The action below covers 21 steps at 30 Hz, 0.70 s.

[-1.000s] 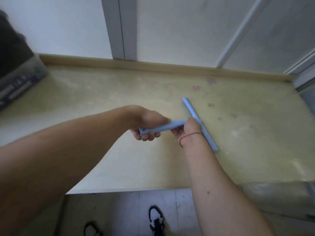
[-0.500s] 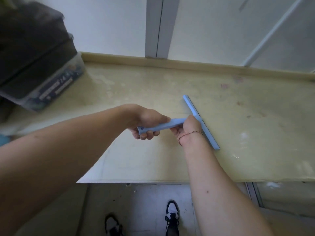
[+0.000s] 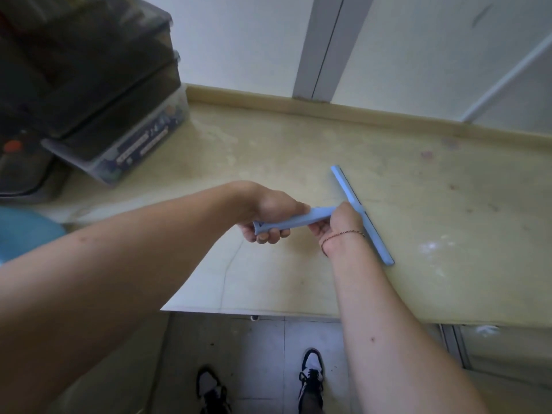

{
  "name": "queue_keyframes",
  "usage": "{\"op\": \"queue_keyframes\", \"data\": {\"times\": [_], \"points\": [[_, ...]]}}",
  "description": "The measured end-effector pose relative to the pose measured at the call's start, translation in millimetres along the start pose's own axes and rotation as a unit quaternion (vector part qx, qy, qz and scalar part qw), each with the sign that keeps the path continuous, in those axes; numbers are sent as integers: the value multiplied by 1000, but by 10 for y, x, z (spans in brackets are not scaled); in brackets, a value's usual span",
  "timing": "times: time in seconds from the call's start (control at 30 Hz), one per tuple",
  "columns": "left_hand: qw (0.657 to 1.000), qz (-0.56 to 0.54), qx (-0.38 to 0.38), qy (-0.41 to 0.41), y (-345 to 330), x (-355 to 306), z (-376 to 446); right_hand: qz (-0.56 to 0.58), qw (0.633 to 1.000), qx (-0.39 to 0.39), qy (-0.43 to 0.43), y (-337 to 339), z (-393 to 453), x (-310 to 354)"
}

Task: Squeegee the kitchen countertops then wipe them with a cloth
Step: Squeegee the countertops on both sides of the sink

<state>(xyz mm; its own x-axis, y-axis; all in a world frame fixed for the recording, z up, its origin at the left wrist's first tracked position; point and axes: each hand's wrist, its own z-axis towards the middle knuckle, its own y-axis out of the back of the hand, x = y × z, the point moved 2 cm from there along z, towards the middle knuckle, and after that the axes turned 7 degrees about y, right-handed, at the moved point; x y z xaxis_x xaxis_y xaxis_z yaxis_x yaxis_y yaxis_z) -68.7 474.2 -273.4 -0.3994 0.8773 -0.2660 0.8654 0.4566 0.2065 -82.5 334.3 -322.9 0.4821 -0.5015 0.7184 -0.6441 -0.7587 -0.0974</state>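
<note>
A light blue squeegee (image 3: 346, 189) rests with its long blade on the yellowish countertop (image 3: 433, 204), the blade running from back left to front right. My left hand (image 3: 268, 213) is wrapped around the end of its handle. My right hand (image 3: 340, 222) grips the handle close to the blade; a thin cord bracelet circles that wrist. The countertop shows pale smears and a few small reddish spots to the right of the blade. No cloth is in view.
A clear plastic box (image 3: 125, 144) with dark containers stacked on it stands at the back left of the counter. A blue object (image 3: 24, 231) sits at the left edge. A raised lip (image 3: 358, 113) runs along the wall. My shoes (image 3: 310, 372) stand on the tiled floor below.
The view has swung left, bringing the stacked containers further into sight. The squeegee and both hands hold the same grip and sit further left along the counter, nearer the containers.
</note>
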Motion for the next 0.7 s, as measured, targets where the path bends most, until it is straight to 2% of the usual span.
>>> {"op": "queue_keyframes", "data": {"times": [0.43, 0.7], "points": [[995, -96, -29, 26, 220, 1422, -410, -50, 993, 97, -39, -925, -557, -916], [982, -177, -40, 48, 107, 2260, -523, -110, 982, 142, -59, -1307, -996, -1411]]}}
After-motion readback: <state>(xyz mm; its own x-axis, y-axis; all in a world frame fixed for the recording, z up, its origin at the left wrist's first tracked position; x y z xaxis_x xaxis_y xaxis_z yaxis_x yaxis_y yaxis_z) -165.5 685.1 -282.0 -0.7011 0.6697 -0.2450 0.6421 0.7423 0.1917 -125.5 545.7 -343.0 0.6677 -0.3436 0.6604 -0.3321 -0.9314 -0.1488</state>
